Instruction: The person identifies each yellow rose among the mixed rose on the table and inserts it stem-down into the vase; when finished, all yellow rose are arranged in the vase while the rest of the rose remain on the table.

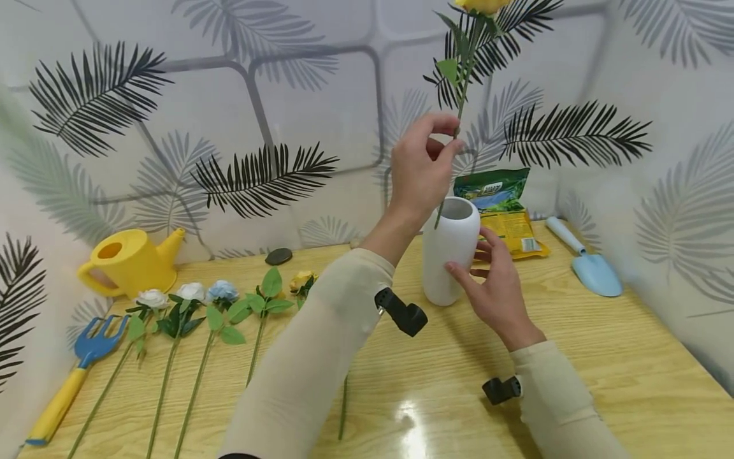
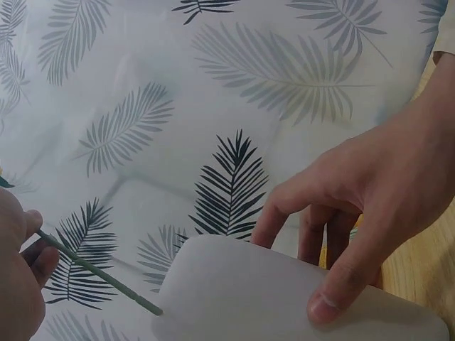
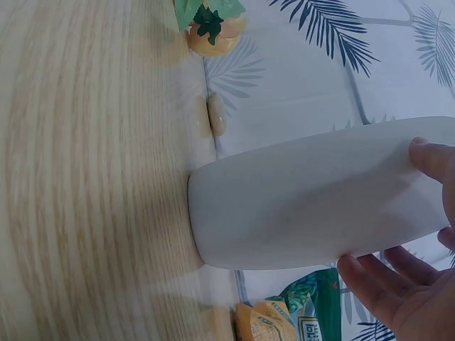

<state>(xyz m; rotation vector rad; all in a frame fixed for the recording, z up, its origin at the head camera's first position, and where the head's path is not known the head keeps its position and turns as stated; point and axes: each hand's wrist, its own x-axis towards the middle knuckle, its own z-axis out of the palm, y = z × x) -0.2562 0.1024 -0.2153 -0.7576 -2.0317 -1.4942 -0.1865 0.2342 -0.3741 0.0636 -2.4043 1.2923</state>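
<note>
Here one vase (image 1: 450,255) is steadied by the right hand (image 1: 496,284); the left hand (image 1: 421,169) pinches one rose (image 1: 466,60); five flowers (image 1: 189,299) lie aside.

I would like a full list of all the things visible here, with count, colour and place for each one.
vase: 1, white, upright on the table centre
rose: 1, yellow, stem end at the vase mouth
flowers: about 5, white, blue and yellow, lying in a row at left
watering can: 1, yellow, back left
fork: 1, blue with yellow handle, far left
stone: 1, dark, by the wall
bag: 1, green and yellow, behind the vase
trowel: 1, light blue, right
table: 1, light wood
left hand: pinches the rose stem
right hand: holds the vase side
</note>
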